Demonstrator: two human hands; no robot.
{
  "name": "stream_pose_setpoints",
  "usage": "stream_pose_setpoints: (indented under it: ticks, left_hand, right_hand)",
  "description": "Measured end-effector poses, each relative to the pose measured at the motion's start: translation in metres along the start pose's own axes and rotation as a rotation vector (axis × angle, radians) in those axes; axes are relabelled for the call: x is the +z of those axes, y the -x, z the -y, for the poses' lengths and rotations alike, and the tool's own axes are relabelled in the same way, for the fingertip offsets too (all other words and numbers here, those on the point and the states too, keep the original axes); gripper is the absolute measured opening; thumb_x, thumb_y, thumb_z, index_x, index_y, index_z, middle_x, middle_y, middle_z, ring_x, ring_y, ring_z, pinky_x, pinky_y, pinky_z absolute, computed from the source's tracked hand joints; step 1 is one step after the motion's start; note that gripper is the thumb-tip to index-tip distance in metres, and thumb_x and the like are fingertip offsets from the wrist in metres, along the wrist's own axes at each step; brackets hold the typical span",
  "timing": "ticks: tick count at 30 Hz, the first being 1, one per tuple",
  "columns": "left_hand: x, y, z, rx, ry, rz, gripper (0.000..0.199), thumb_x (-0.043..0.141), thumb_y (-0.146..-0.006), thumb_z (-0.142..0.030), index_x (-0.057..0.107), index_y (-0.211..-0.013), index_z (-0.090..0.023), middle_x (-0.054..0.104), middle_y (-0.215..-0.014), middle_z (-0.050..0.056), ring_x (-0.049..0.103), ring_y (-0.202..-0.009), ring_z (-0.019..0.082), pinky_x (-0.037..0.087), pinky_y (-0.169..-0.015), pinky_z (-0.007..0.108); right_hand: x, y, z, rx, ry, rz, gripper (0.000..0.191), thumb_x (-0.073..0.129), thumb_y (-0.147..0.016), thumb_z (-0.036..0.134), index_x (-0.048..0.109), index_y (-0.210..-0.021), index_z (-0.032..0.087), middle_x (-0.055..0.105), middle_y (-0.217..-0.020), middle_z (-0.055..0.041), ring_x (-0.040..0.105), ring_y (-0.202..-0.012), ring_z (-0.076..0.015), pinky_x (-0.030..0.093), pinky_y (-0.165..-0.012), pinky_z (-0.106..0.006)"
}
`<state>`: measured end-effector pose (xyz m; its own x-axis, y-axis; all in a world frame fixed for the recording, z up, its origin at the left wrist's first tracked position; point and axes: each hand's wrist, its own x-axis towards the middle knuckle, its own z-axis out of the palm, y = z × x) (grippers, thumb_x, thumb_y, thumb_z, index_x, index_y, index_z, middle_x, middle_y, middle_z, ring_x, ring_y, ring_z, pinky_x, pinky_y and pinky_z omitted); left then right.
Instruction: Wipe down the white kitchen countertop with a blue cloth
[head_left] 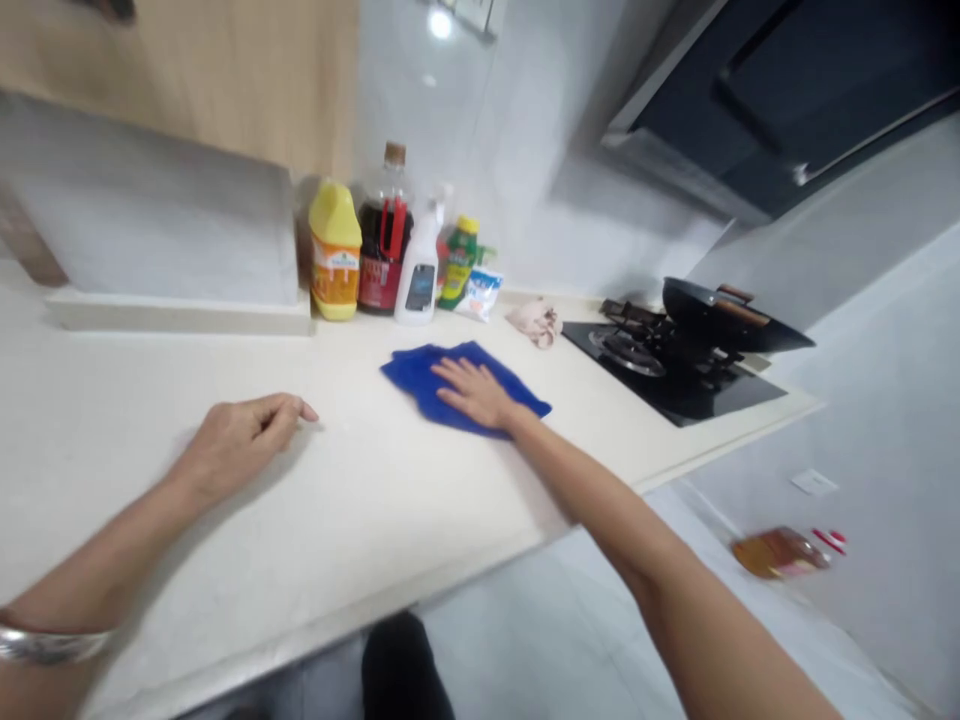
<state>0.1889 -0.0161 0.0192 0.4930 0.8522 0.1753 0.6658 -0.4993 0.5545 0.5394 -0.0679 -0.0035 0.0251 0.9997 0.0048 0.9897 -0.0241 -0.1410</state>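
Observation:
My right hand lies flat on a blue cloth, its fingers stretched out and pressing down from above. The cloth is spread on the white countertop, with its edges slightly crumpled. To the left, my left hand hovers at or rests on the counter; whether it touches cannot be told. Its fingers are curled in, with one fingertip pointing right, and nothing shows in them. A silver bracelet circles that wrist.
Along the wall stand a yellow jug, a dark sauce bottle, a white spray bottle, a green bottle and a small packet. A pale crumpled cloth lies near the gas stove, which bears a wok. An oil bottle stands below.

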Motion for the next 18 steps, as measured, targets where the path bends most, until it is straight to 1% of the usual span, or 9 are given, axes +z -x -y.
stream_pose_setpoints:
  ticks: [3, 5, 7, 9, 11, 14, 16, 18]
  left_hand:
    - [0.002, 0.001, 0.007, 0.051, -0.183, 0.091, 0.057, 0.028, -0.089, -0.05, 0.07, -0.11, -0.017, 0.047, -0.055, -0.008, 0.041, -0.055, 0.006, 0.027, -0.068, 0.021]
    - [0.003, -0.001, 0.011, 0.065, -0.29, 0.144, 0.053, 0.031, -0.09, -0.049, 0.07, -0.111, -0.021, 0.043, -0.053, -0.007, 0.041, -0.055, 0.008, 0.026, -0.068, 0.021]
    - [0.003, -0.003, 0.014, 0.079, -0.339, 0.155, 0.045, 0.036, -0.091, -0.047, 0.071, -0.11, -0.026, 0.043, -0.051, -0.006, 0.041, -0.054, 0.01, 0.029, -0.066, 0.022]
    - [0.004, -0.005, 0.017, 0.091, -0.355, 0.135, 0.04, 0.039, -0.091, -0.045, 0.072, -0.108, -0.028, 0.046, -0.052, -0.005, 0.042, -0.054, 0.011, 0.031, -0.067, 0.022]
    - [0.004, -0.006, 0.021, 0.085, -0.379, 0.106, 0.041, 0.039, -0.092, -0.044, 0.071, -0.11, -0.027, 0.051, -0.058, -0.005, 0.043, -0.055, 0.01, 0.033, -0.07, 0.021]
    - [0.006, -0.009, 0.029, 0.059, -0.429, 0.079, 0.048, 0.035, -0.093, -0.05, 0.069, -0.116, -0.025, 0.058, -0.071, -0.005, 0.049, -0.063, 0.008, 0.036, -0.077, 0.022]
    - [0.008, -0.012, 0.035, 0.06, -0.454, 0.086, 0.059, 0.028, -0.093, -0.056, 0.066, -0.121, -0.021, 0.061, -0.08, -0.005, 0.057, -0.077, 0.011, 0.038, -0.085, 0.025]
    - [0.011, -0.016, 0.038, 0.057, -0.47, 0.095, 0.07, 0.021, -0.092, -0.062, 0.063, -0.125, -0.016, 0.063, -0.088, -0.004, 0.06, -0.093, 0.016, 0.037, -0.091, 0.028]
  right_hand:
    - [0.0, 0.032, -0.05, 0.162, 0.054, -0.001, 0.055, 0.027, -0.103, 0.051, 0.024, -0.154, 0.031, 0.018, -0.162, 0.0019, 0.011, -0.148, -0.0297, 0.01, -0.118, -0.058]
    - [-0.001, 0.059, -0.078, 0.271, 0.069, -0.001, 0.054, 0.026, -0.104, 0.05, 0.023, -0.154, 0.031, 0.017, -0.162, 0.0023, 0.011, -0.148, -0.0293, 0.011, -0.118, -0.058]
    - [-0.003, 0.088, -0.101, 0.376, 0.077, -0.007, 0.054, 0.024, -0.104, 0.049, 0.022, -0.155, 0.031, 0.016, -0.162, 0.0022, 0.011, -0.149, -0.0292, 0.012, -0.118, -0.058]
    - [-0.005, 0.114, -0.116, 0.465, 0.083, -0.014, 0.054, 0.023, -0.105, 0.048, 0.021, -0.155, 0.029, 0.015, -0.163, -0.0004, 0.01, -0.149, -0.03, 0.013, -0.117, -0.059]
    - [-0.005, 0.136, -0.124, 0.535, 0.094, -0.019, 0.054, 0.021, -0.105, 0.045, 0.019, -0.156, 0.026, 0.014, -0.162, -0.0041, 0.009, -0.149, -0.0312, 0.015, -0.115, -0.061]
    - [-0.005, 0.155, -0.122, 0.606, 0.111, -0.019, 0.056, 0.018, -0.105, 0.045, 0.018, -0.156, 0.023, 0.013, -0.162, -0.0071, 0.01, -0.148, -0.0323, 0.015, -0.114, -0.061]
    - [-0.003, 0.162, -0.114, 0.638, 0.119, -0.016, 0.057, 0.018, -0.105, 0.048, 0.017, -0.157, 0.023, 0.012, -0.163, -0.0067, 0.01, -0.148, -0.0327, 0.014, -0.115, -0.059]
    - [0.0, 0.167, -0.102, 0.664, 0.125, -0.012, 0.059, 0.019, -0.104, 0.05, 0.016, -0.157, 0.024, 0.012, -0.163, -0.0054, 0.01, -0.148, -0.0327, 0.014, -0.116, -0.057]
